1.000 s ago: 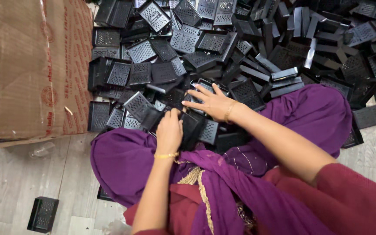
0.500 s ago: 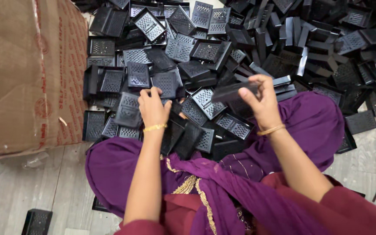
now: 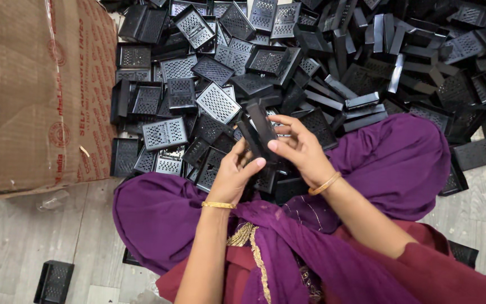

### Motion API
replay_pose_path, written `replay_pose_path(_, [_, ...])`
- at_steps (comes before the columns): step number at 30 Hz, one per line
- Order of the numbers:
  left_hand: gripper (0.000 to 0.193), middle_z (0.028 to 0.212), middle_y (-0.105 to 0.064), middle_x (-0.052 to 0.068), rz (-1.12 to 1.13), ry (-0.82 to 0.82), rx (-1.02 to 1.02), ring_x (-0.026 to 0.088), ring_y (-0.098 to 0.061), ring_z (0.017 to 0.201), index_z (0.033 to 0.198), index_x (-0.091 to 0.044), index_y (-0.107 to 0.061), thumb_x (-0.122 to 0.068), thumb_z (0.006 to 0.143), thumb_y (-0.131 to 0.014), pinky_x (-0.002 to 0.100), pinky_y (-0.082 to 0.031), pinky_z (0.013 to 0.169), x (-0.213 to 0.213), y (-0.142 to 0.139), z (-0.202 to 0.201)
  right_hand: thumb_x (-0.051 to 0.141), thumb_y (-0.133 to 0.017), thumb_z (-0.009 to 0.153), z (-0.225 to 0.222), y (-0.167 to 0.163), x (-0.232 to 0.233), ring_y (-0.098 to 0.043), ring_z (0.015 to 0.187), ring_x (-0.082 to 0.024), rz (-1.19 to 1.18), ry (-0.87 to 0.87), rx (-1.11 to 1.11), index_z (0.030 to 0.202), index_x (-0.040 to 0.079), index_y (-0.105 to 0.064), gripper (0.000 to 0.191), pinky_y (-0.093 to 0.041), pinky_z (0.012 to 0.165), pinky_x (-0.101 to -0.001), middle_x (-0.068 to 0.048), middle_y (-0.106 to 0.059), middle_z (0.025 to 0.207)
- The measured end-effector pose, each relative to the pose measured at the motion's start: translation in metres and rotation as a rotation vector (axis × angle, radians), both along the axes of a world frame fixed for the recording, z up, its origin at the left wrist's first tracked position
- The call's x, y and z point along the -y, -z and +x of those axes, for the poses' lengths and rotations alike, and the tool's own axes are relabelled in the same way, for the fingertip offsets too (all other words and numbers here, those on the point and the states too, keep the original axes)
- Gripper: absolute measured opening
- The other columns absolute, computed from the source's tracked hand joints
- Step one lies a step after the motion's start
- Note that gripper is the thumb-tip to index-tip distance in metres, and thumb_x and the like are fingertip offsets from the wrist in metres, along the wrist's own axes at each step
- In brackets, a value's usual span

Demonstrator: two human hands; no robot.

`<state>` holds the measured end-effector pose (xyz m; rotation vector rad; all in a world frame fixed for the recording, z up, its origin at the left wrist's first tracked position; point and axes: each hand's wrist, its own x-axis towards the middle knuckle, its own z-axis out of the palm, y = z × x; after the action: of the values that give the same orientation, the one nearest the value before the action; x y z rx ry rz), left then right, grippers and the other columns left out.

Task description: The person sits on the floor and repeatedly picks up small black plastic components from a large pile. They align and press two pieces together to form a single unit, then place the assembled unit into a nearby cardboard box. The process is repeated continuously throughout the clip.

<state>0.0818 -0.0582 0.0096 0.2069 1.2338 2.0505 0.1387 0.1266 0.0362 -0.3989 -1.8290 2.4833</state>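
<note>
Head view. A black perforated plastic piece [image 3: 260,130], long and narrow as seen here and tilted, is held between both hands above the person's lap, at the near edge of the heap. The right hand [image 3: 301,149] wraps it from the right, fingers curled closed around its upper part with the thumb pressing on its near face. The left hand [image 3: 233,174] meets it from below, fingers closed against its lower end and thumb pointing toward the right hand; the two hands touch or nearly touch. Each wrist carries a thin gold bangle [image 3: 218,205]. Below the hands lie the knees, covered by purple cloth [image 3: 400,163], with a maroon sleeve [image 3: 440,270] on the right arm. Beyond the hands spreads a large heap of black perforated parts [image 3: 333,62], lying on the floor in every orientation, some showing grid faces, others their hollow backs. To the left of the heap stands a brown cardboard box [image 3: 35,95], touching the outermost parts. A single black part [image 3: 54,280] lies apart on the grey floor [image 3: 12,247] at lower left.
</note>
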Motion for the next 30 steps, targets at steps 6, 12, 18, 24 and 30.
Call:
replay_pose_path(6, [0.072, 0.146, -0.052, 0.008, -0.004, 0.049, 0.038, 0.019, -0.057, 0.131, 0.152, 0.005, -0.047, 0.001, 0.086, -0.076, 0.033, -0.045, 0.111, 0.003, 0.004, 0.0, 0.014, -0.072, 0.093, 0.001, -0.014, -0.011, -0.064, 0.118, -0.015, 0.061, -0.132, 0.033, 0.147, 0.005, -0.056, 0.057, -0.051, 0.105, -0.0314, -0.011, -0.066, 0.129])
replay_pose_path(12, [0.072, 0.144, -0.055, 0.007, -0.006, 0.014, 0.051, 0.018, -0.058, 0.127, 0.15, 0.002, -0.046, -0.001, 0.085, -0.077, 0.032, -0.046, 0.109, -0.002, -0.006, 0.0, 0.014, -0.072, 0.093, 0.011, -0.01, -0.011, -0.063, 0.122, -0.016, 0.051, -0.15, 0.018, 0.148, 0.005, -0.054, 0.058, -0.049, 0.107, -0.0319, -0.011, -0.064, 0.134])
replay_pose_path(18, [0.069, 0.139, -0.059, 0.006, -0.048, 0.046, 0.005, 0.015, -0.062, 0.12, 0.149, 0.002, -0.05, -0.006, 0.086, -0.078, 0.031, -0.048, 0.106, -0.004, -0.011, 0.0, 0.014, -0.072, 0.093, 0.013, -0.005, -0.012, -0.063, 0.122, -0.016, 0.07, -0.147, 0.033, 0.148, 0.005, -0.054, 0.059, -0.051, 0.106, -0.0315, -0.009, -0.063, 0.135])
replay_pose_path(24, [0.059, 0.124, -0.063, 0.007, -0.019, 0.028, 0.17, 0.013, -0.057, 0.101, 0.146, 0.001, -0.057, -0.014, 0.093, -0.077, 0.028, -0.05, 0.087, -0.001, -0.013, 0.005, 0.014, -0.073, 0.094, 0.016, -0.008, -0.02, -0.063, 0.106, -0.012, 0.34, -0.264, -0.009, 0.148, 0.01, -0.057, 0.057, -0.053, 0.093, -0.0275, -0.002, -0.056, 0.111])
replay_pose_path(30, [0.052, 0.124, -0.066, 0.004, -0.042, 0.026, 0.19, 0.013, -0.065, 0.109, 0.138, 0.0, -0.058, -0.02, 0.092, -0.073, 0.03, -0.055, 0.093, 0.002, -0.017, 0.008, 0.019, -0.072, 0.095, 0.017, -0.026, -0.021, -0.059, 0.097, -0.014, 0.561, -0.31, 0.018, 0.148, 0.011, -0.06, 0.055, -0.05, 0.087, -0.0277, -0.007, -0.058, 0.105])
